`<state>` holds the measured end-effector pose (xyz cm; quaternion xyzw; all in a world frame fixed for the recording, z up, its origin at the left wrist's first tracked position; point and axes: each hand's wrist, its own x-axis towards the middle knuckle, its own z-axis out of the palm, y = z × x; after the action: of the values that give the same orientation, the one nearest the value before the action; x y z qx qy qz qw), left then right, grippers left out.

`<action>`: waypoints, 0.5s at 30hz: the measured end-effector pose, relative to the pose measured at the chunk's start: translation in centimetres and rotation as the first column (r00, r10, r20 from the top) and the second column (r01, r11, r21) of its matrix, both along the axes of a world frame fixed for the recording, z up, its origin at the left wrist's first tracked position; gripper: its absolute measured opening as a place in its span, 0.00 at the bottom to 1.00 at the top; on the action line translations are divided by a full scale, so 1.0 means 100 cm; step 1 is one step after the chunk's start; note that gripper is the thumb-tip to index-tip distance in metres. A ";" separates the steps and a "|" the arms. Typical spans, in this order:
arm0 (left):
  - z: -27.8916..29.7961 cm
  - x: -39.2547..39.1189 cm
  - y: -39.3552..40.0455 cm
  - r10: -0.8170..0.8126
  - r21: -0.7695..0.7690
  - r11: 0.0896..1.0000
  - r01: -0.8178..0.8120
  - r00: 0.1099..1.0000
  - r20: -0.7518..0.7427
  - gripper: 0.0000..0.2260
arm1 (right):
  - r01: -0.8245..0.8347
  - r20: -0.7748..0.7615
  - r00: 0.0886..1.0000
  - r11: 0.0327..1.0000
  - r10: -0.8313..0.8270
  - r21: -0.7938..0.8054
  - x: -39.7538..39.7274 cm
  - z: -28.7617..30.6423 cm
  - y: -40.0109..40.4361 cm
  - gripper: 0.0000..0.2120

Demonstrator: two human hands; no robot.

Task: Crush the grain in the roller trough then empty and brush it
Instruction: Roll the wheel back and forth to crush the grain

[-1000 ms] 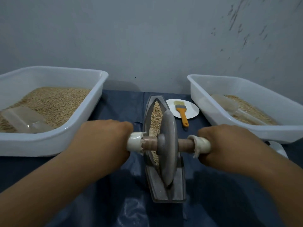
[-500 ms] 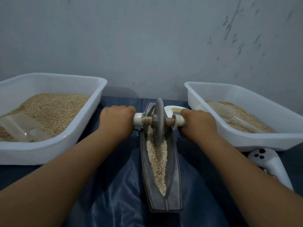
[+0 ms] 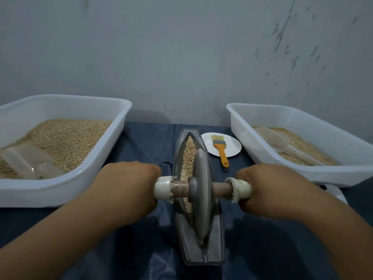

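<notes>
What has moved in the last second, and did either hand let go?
The roller wheel went to the trough's far end, then came back to the near half. Left hand and right hand kept gripping the axle handles. Brush, plate and both tubs stayed put.

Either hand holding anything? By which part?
Both: left hand and right hand each grip a white-wrapped axle end of the grey metal roller disc.

Both bare forearms reach forward from the lower corners, knuckles up. The left hand (image 3: 129, 186) grips 1 end of the roller's handle (image 3: 163, 188); the right hand (image 3: 270, 190) grips the other, fingers curled under and hidden.
</notes>
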<state>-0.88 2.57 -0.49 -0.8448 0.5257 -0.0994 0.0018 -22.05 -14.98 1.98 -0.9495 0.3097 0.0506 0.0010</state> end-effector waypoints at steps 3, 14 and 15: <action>-0.004 0.005 -0.010 0.014 -0.026 1.000 -0.014 1.000 0.001 0.12 | 0.017 0.012 1.000 1.000 -0.017 0.000 0.008 -0.005 -0.008 0.07; -0.038 0.059 -0.084 0.036 -0.342 0.940 0.019 0.987 0.155 0.12 | 0.115 0.422 0.890 0.809 0.174 -0.576 0.079 -0.045 -0.066 0.17; -0.039 0.058 -0.082 0.029 -0.348 0.937 0.028 0.987 0.157 0.12 | 0.113 0.419 0.891 0.807 0.176 -0.580 0.079 -0.043 -0.065 0.16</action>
<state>4.93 -5.63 -4.41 -0.8212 0.4976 -0.2585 -0.1057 -14.16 -21.44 -2.37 -0.8924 0.2846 -0.2705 -0.2224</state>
